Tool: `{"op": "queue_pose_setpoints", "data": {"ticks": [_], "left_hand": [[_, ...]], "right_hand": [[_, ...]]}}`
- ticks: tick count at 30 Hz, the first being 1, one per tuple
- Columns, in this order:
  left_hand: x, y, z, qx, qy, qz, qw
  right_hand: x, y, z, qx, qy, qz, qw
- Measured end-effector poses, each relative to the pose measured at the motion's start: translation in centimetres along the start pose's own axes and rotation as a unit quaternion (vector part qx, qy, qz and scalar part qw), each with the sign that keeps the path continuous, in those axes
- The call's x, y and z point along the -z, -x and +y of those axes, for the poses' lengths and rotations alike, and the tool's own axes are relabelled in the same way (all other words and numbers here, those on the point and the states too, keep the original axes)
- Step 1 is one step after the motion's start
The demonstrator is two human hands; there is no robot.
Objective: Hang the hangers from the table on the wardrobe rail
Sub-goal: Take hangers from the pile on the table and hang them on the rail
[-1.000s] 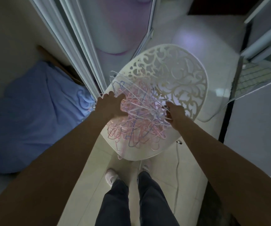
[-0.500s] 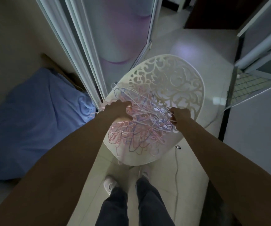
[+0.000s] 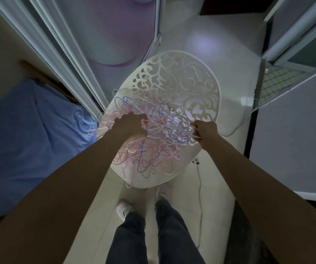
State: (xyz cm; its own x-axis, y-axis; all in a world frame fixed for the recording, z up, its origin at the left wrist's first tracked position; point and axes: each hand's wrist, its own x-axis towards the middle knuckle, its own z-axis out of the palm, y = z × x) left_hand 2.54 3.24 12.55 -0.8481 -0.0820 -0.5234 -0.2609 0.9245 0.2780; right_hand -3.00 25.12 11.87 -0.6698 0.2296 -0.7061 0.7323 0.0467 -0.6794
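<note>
A tangled heap of thin pink, white and blue hangers [image 3: 149, 149] lies on the near half of a white round table [image 3: 195, 88] with a cut-out scroll pattern. My left hand [image 3: 129, 123] presses into the heap's left side with its fingers curled around several hangers. My right hand [image 3: 203, 129] is at the heap's right edge, closed on the ends of a few white hangers. A bundle of hangers stretches between the two hands. The wardrobe rail is out of sight.
Sliding wardrobe doors [image 3: 58, 46] stand at the left behind the table. A blue cloth heap [image 3: 25, 140] lies on the floor at the left. A cable [image 3: 201, 197] runs over the floor right of my feet [image 3: 124, 208]. Door frames [image 3: 294, 54] stand at the right.
Both hands closed around hangers in the heap, and the right hand shifted rightwards to the heap's edge. The bundle between the hands is pulled a little tighter.
</note>
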Motion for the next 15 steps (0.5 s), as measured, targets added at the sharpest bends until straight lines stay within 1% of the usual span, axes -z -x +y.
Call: {"op": "queue_pose_setpoints", "data": {"ticks": [5, 8, 13, 15], "left_hand": [[2.9, 0.9, 0.1, 0.006, 0.005, 0.015, 1.0], [4.2, 1.3, -0.1, 0.012, 0.005, 0.032, 0.999], [4.1, 1.9, -1.1, 0.021, 0.007, 0.014, 1.0], [3.8, 2.1, -1.1, 0.025, -0.003, 0.034, 0.999]], "right_hand": [[-0.4, 1.4, -2.0, 0.0, -0.023, -0.026, 0.999], [-1.1, 2.1, -3.0, 0.015, -0.015, -0.022, 1.0], [-2.1, 2.6, -2.8, 0.014, -0.005, -0.032, 0.999], [-2.2, 2.3, -2.4, 0.007, -0.003, -0.039, 0.999]]}}
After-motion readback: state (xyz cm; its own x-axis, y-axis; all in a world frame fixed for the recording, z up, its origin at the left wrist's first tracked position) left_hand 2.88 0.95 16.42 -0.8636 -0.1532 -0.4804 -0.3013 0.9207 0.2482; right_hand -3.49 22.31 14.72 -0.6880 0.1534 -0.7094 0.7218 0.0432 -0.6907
